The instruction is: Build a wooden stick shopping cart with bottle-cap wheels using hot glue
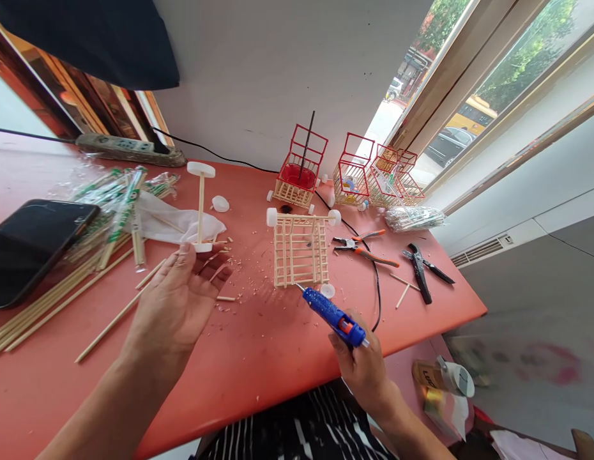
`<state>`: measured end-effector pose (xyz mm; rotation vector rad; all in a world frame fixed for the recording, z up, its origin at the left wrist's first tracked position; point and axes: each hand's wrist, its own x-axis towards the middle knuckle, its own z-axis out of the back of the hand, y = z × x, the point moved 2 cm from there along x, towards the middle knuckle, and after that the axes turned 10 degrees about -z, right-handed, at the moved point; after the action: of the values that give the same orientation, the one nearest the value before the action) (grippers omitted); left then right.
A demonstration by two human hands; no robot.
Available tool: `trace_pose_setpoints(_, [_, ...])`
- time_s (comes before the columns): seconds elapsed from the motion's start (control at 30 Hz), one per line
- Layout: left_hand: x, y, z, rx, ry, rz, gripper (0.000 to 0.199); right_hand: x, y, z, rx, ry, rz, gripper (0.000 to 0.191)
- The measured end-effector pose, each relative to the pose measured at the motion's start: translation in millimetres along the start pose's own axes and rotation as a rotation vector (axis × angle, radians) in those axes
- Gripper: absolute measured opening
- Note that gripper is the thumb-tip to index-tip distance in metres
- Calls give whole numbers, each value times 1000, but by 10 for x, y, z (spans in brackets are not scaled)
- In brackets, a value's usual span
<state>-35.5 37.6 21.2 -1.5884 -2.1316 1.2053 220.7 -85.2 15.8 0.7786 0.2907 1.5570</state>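
Over the red tabletop (258, 358), the left hand (177, 300) pinches an upright wooden stick axle with two white cap wheels (200, 204); the right hand (361, 361) grips a blue glue gun (333, 315), nozzle beside the pale stick-lattice frame (301, 250).

Red surface (258, 358), sawdust-strewn. On it: phone (31, 246) far left, wooden sticks (62, 294), wrapped chopsticks (119, 204), power strip (129, 148), stick frame (301, 250) centre, pliers (364, 246), cutters (424, 268), red wire carts (354, 169) at back.
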Motion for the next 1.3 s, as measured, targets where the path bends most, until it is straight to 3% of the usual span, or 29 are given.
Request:
trace_pose_setpoints(0.53, [27, -9, 37, -9, 33, -16, 29, -6, -9, -3, -6, -3, -18, 21])
trace_pose_setpoints(0.93, [25, -3, 46, 22, 45, -23, 23, -40, -138, 185, -95, -30, -124, 34])
trace_pose_setpoints(1.3, [41, 6, 73, 13, 71, -24, 26, -41, -153, 134, -77, -43, -146, 33])
